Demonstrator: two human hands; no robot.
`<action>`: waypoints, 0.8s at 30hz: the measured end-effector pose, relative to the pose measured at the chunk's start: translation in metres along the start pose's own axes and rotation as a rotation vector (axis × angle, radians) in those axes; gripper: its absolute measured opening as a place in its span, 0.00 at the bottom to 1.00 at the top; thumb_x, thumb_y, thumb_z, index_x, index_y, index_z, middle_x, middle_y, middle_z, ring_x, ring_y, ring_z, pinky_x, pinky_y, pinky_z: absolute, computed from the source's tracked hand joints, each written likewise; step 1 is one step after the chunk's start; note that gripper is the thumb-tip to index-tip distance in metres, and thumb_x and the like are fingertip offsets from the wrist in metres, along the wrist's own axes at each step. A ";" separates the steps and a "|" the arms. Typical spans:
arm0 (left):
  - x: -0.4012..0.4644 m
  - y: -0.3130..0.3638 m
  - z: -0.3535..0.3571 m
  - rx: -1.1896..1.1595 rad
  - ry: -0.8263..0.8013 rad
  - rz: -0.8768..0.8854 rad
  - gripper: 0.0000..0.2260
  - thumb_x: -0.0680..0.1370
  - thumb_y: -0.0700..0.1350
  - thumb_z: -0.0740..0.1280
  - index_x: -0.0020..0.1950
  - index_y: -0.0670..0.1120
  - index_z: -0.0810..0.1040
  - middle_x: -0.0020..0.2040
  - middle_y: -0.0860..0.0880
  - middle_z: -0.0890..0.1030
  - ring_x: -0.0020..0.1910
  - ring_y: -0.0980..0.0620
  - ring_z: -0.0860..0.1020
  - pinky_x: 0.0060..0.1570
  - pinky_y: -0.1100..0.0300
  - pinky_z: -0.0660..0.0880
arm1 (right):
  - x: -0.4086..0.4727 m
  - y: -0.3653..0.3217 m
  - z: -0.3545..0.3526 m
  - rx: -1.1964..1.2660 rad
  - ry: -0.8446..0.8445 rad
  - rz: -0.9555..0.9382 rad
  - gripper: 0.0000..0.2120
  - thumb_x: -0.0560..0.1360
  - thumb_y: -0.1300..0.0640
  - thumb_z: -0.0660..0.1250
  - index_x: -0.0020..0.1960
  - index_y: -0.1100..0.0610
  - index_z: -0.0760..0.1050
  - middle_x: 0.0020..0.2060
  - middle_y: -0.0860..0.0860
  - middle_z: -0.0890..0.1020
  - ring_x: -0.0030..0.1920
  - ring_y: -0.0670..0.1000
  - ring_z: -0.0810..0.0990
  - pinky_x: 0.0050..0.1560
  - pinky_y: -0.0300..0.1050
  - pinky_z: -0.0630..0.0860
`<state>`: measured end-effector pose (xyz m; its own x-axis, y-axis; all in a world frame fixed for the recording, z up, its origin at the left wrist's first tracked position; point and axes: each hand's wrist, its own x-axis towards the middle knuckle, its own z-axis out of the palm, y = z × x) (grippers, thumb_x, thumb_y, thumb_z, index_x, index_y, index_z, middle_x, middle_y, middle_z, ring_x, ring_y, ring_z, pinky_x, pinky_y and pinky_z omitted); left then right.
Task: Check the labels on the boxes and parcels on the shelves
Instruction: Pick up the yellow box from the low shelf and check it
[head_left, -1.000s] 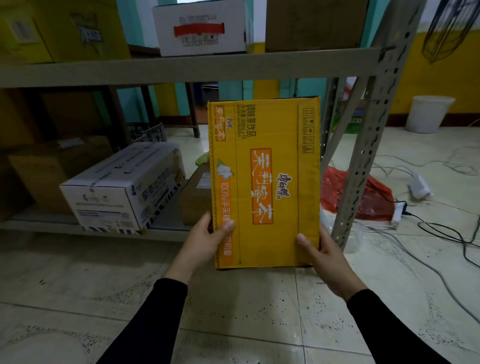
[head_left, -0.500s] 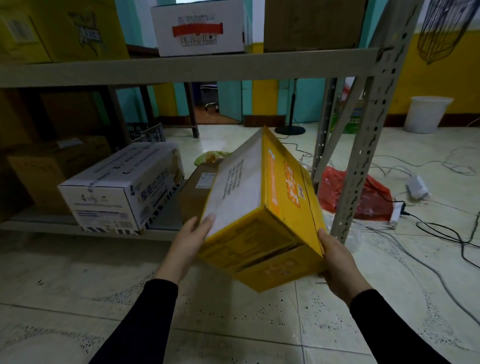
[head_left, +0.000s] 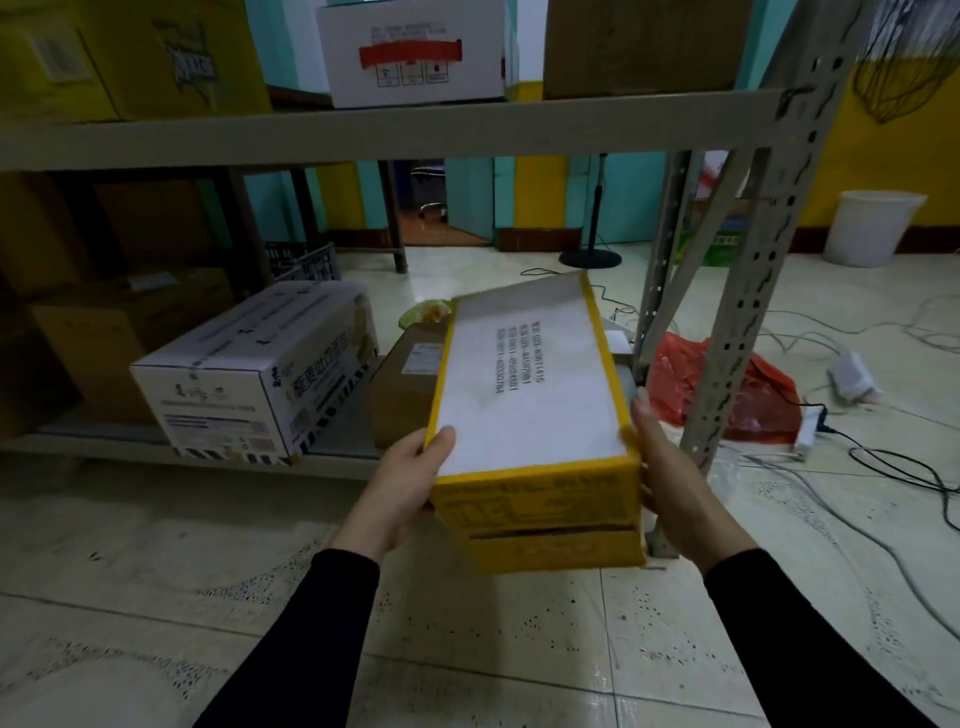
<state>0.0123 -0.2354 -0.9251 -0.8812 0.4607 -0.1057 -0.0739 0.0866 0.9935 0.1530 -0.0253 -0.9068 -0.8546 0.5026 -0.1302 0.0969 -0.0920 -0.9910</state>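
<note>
I am holding the yellow carton (head_left: 524, 415) in the centre of the frame, its white side with printed lines facing up. My left hand (head_left: 402, 488) is gripping its left edge, thumb on top. My right hand (head_left: 675, 483) is pressing flat against its right side, fingers straight.

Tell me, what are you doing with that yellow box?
A person holds a yellow box in both hands, the left hand at its near left corner and the right hand along its right side. Its white face with printed lines is turned up for reading. It is in front of a metal shelf that holds a white box and brown boxes.
</note>
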 end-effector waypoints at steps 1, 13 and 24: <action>-0.002 0.003 0.003 0.064 -0.009 0.053 0.10 0.83 0.53 0.61 0.58 0.52 0.80 0.49 0.56 0.84 0.47 0.55 0.82 0.44 0.58 0.77 | 0.001 0.001 -0.001 0.013 -0.044 0.018 0.27 0.72 0.27 0.58 0.66 0.38 0.71 0.64 0.45 0.76 0.64 0.50 0.77 0.67 0.53 0.72; 0.001 -0.004 -0.016 -0.108 0.070 -0.156 0.27 0.74 0.68 0.65 0.64 0.51 0.78 0.60 0.46 0.82 0.59 0.45 0.79 0.60 0.46 0.73 | 0.006 0.020 -0.026 0.446 -0.058 0.167 0.15 0.82 0.46 0.61 0.62 0.51 0.78 0.52 0.54 0.87 0.45 0.55 0.87 0.42 0.52 0.85; 0.004 -0.017 -0.019 -0.070 -0.002 0.033 0.14 0.80 0.53 0.65 0.64 0.52 0.77 0.60 0.50 0.83 0.57 0.48 0.81 0.56 0.51 0.78 | 0.020 0.038 -0.030 0.222 0.162 0.074 0.35 0.78 0.33 0.59 0.77 0.54 0.65 0.71 0.51 0.73 0.73 0.56 0.70 0.72 0.58 0.66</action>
<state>0.0008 -0.2520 -0.9415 -0.8828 0.4642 -0.0724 -0.0772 0.0087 0.9970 0.1547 0.0067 -0.9479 -0.7550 0.6166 -0.2231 0.0268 -0.3110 -0.9500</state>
